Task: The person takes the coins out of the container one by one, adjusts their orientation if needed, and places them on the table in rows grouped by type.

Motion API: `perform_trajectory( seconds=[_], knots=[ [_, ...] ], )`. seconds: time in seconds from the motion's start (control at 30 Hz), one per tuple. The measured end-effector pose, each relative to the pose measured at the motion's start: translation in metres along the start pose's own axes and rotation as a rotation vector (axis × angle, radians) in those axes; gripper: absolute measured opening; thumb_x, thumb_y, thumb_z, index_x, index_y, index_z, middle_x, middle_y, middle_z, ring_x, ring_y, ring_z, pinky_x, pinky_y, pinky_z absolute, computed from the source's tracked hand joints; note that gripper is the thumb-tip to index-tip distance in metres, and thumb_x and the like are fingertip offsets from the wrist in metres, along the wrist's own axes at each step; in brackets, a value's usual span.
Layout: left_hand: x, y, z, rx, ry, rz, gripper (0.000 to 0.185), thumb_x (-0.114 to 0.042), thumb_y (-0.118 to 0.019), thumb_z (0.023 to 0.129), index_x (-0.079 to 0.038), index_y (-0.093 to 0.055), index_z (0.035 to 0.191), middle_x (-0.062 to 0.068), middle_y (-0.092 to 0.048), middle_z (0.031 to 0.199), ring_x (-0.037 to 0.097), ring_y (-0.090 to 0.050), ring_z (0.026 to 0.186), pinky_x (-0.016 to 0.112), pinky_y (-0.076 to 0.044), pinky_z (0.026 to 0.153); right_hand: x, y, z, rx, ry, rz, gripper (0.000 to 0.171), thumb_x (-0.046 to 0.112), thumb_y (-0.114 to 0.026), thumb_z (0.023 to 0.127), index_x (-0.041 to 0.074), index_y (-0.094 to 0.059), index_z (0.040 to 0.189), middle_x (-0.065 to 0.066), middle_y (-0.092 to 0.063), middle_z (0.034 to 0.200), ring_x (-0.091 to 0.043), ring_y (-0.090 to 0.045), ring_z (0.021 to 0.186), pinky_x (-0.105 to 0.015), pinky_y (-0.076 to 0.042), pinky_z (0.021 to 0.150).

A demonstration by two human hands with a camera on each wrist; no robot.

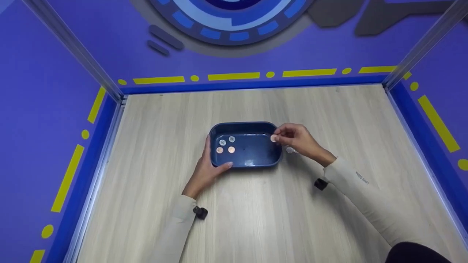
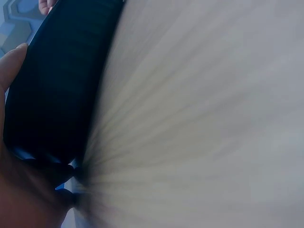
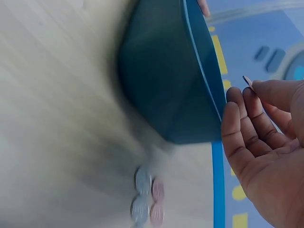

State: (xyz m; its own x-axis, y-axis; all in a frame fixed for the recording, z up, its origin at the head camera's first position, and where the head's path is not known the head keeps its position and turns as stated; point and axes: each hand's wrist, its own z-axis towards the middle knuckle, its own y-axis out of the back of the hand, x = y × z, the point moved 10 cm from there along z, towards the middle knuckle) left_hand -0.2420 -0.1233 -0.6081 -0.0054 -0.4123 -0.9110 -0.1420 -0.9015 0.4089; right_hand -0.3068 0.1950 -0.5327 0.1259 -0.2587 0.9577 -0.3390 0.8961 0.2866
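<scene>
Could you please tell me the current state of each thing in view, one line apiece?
Dark blue plastic tray: upright on the table, steadied.
Four coins in the tray: lying flat at its left end.
Copper-coloured coin: pinched above the tray's right end.
Coins on the wooden table: lying flat beside the tray.
Left hand: gripping the tray's left end.
Right hand: pinching the coin.

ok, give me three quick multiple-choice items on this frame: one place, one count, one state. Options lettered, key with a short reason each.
1. Where does the left hand rest?
A. on the tray's left end
B. flat on the table
C. inside the tray

2. How many coins lie in the tray?
A. two
B. four
C. seven

3. What is the right hand doing?
A. lying open on the table
B. pinching a coin over the tray's right rim
C. gripping the tray

Key: 1 A, fingers and thumb wrap that end; 2 B, two silver and two copper coins; 3 B, the pinched coin shows at the fingertips.
</scene>
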Motion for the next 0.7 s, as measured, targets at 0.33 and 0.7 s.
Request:
perform_trajectory(
  seconds=[0.33,0.7],
  knots=[
    [-0.002,0.0,-0.001,0.004,0.013,0.0,0.135,-0.055,-0.091,0.087,-0.024,0.003,0.179,0.015,-0.017,0.183,0.038,-0.028,0.165,0.058,-0.023,0.132,-0.047,0.053,-0.019,-0.107,-0.04,-0.062,0.016,0.004,-0.079,0.102,-0.009,-0.077,0.111,-0.028,-0.076,0.1,-0.01,-0.068,0.08,-0.02,-0.056,0.071],
    [0.0,0.0,0.0,0.009,0.017,-0.003,0.133,-0.051,-0.091,0.089,-0.027,0.003,0.179,0.015,-0.02,0.182,0.037,-0.032,0.163,0.06,-0.027,0.131,-0.085,0.077,-0.034,-0.144,-0.122,-0.243,0.012,0.005,-0.076,0.104,-0.006,-0.075,0.109,-0.019,-0.076,0.097,-0.014,-0.064,0.078,-0.02,-0.05,0.062]
  ],
)
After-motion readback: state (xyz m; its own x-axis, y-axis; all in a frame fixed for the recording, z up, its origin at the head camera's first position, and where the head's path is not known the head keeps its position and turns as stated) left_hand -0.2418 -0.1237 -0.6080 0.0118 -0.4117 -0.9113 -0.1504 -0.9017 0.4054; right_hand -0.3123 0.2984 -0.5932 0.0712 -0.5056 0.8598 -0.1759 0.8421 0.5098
